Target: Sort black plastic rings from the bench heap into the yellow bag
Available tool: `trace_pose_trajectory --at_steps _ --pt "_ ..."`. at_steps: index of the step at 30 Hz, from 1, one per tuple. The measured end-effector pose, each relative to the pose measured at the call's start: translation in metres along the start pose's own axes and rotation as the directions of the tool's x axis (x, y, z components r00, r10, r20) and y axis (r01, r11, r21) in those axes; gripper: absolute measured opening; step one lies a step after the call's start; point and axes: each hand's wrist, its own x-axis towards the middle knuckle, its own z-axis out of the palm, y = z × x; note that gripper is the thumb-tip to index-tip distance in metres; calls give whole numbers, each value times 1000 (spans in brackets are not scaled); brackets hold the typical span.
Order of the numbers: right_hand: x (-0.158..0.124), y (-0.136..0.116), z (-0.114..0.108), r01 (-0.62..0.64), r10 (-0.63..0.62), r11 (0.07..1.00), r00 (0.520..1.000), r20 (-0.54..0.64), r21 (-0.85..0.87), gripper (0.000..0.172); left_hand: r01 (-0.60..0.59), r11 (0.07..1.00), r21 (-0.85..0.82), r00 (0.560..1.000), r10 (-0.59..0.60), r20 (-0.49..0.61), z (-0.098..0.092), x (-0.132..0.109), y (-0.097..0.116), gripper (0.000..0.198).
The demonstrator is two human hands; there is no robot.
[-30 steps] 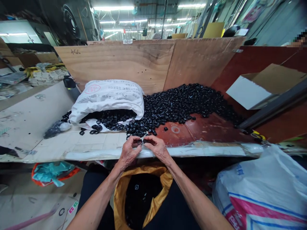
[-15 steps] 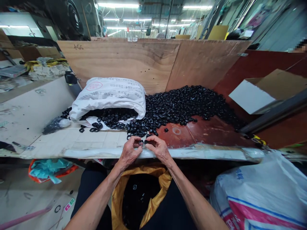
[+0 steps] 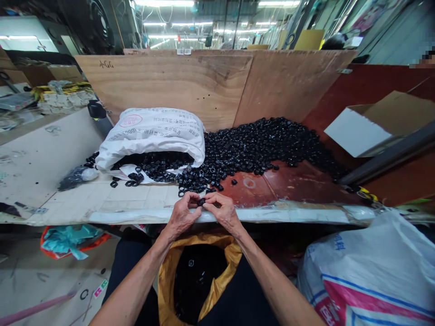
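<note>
Just above the bench's front edge, my left hand [image 3: 183,213] pinches a small black plastic ring [image 3: 201,202] between thumb and fingertips. My right hand [image 3: 223,213] is closed on a black part too, pressed against that ring; the fingertips partly hide both, so their exact fit cannot be made out. Beyond my hands lies a big heap of black rings [image 3: 268,142]. More rings spill from the mouth of a white woven sack [image 3: 152,129] lying on its side. Between my knees an opened yellow sack [image 3: 166,285] holds dark contents with a few pale glints.
A wooden board [image 3: 163,86] closes off the back of the bench. On the right are an open carton [image 3: 360,131], a dark metal bar [image 3: 390,158] and a full white sack [image 3: 367,258]. An orange-rimmed container [image 3: 45,242] with turquoise plastic sits lower left.
My hands have come together: the ring in my left hand and the black part in my right were slightly apart and now touch. The view has shifted slightly.
</note>
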Motion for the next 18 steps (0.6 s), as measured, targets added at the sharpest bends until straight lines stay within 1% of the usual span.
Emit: trace_pose_trajectory --at_steps 3,6,8,9,13,18 --pt "-1 0 0 18 -19 999 1000 -20 -39 14 -7 1000 -15 1000 7 1 -1 -1 -2 27" --pt "-3 2 0 -27 25 999 999 -44 -35 7 -35 999 8 999 35 0 -2 -1 -4 28" --pt "-4 3 0 -38 37 999 999 -37 -28 13 -58 997 41 998 58 -2 -3 -2 -4 28" --pt "-4 3 -1 -27 26 999 999 -27 -28 14 -70 996 57 998 70 -2 -4 -2 -3 27" --pt "-3 1 -3 38 -38 998 999 2 -56 11 -93 993 68 996 93 1 -5 -1 -1 22" --pt "-2 -4 -2 66 -65 993 998 21 -93 11 -145 986 77 989 145 0 -7 0 3 15"
